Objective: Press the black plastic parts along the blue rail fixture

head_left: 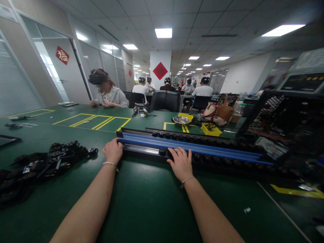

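A long rail assembly with a blue strip (pixel 157 141) runs from the middle of the green table toward the right. Black parts sit in rows along both its sides. At its left end, my left hand (pixel 113 151) is closed, with curled fingers around the end of the assembly. My right hand (pixel 181 163) rests on the near row, its fingers stretched out and apart. Just left of those fingertips, a small black block (pixel 162 152) sits on the silver track (pixel 140 149). What lies under the right palm is hidden.
A heap of black parts (pixel 54 160) lies at the left. Beyond the rail stand a metal bowl (pixel 181 120) and a yellow bin (pixel 211 130). An opened dark equipment case (pixel 270 118) rises at the right. A person (pixel 108 92) sits across the table (pixel 141 202).
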Motion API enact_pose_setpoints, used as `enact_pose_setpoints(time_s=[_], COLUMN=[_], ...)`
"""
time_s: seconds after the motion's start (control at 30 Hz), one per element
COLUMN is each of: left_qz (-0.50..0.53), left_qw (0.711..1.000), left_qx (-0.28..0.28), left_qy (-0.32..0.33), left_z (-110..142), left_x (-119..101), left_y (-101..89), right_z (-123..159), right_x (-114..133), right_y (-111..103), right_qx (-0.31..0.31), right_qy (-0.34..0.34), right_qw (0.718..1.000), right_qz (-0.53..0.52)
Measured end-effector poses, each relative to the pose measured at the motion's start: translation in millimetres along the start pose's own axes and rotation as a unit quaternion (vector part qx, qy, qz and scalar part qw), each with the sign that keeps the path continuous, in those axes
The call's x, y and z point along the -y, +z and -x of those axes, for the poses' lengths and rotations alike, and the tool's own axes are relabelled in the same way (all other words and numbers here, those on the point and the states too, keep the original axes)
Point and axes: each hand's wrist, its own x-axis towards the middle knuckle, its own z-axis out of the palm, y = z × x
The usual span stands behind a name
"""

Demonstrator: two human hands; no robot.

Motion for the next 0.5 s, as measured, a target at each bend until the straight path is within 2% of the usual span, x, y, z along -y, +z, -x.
enact_pose_setpoints(time_s=[0.2, 0.4, 0.5], left_qz=[0.012, 0.043, 0.059], left_qw=[1.0, 0.998, 0.997], left_qx=[-0.011, -0.047, -0.027], left_qy=[-0.021, -0.024, -0.042], left_z=[-5, -9, -11], left_x=[5, 13, 15], left_y=[2.3, 6.9, 8.8], right_z=[0, 0, 0], right_x=[0, 0, 0], right_y=[0, 0, 0], right_qx=[0.001, 0.001, 0.003], right_qy=[0.003, 0.002, 0.003], right_qw=[1.0, 1.0, 1.0], right_qz=[-0.006, -0.004, -0.003])
